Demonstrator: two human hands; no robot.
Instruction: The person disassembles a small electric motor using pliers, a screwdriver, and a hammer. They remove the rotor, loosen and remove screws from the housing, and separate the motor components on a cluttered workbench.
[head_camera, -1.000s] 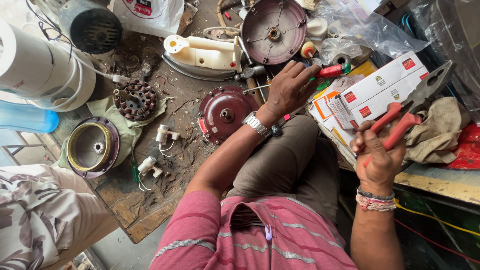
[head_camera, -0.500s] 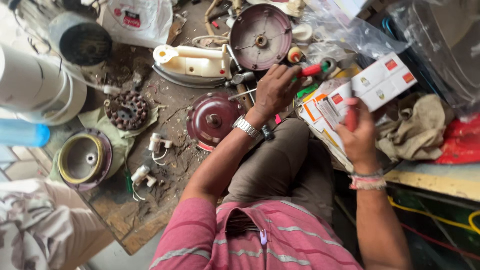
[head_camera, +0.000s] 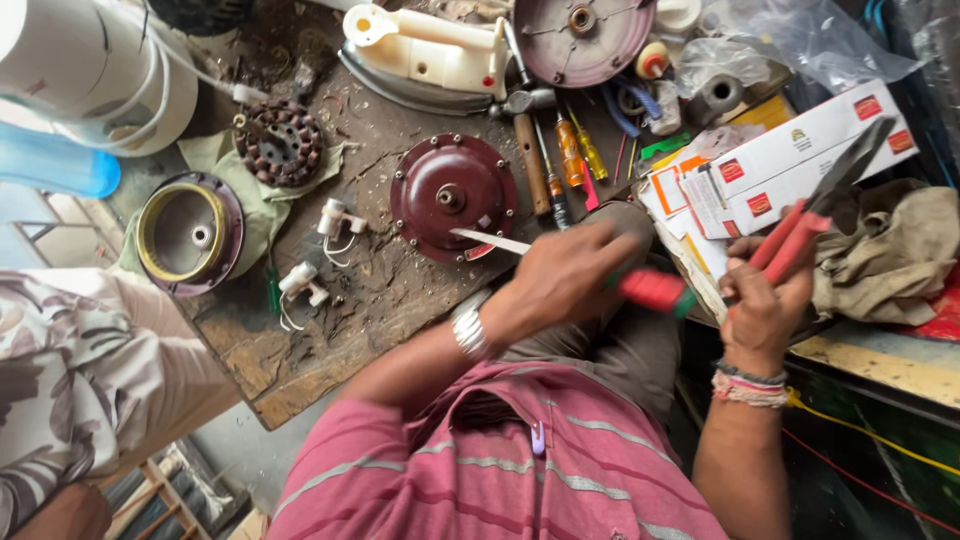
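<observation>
My left hand (head_camera: 565, 280) grips a screwdriver by its red and green handle (head_camera: 650, 290). Its flat blade (head_camera: 490, 240) points left and lies over the lower edge of a round maroon motor cover (head_camera: 440, 190) on the worn bench. My right hand (head_camera: 765, 310) is closed around red-handled pliers (head_camera: 800, 235), whose dark jaws point up and right over white and red cardboard boxes (head_camera: 800, 150). A metal band sits on my left wrist, and thread bracelets on my right.
On the bench are a white iron (head_camera: 430, 50), a wound stator (head_camera: 278, 142), a housing with a brass ring (head_camera: 190, 232), a second maroon cover (head_camera: 580, 35), loose screwdrivers and a hammer (head_camera: 530, 150), and small white parts (head_camera: 335, 220). A beige cloth (head_camera: 890, 250) lies right; another person's patterned clothing (head_camera: 80, 370) is left.
My left hand came back from the far tools with the red-handled screwdriver, and its blade now lies over the motor cover. My right hand dipped to the boxes, then lifted with the pliers.
</observation>
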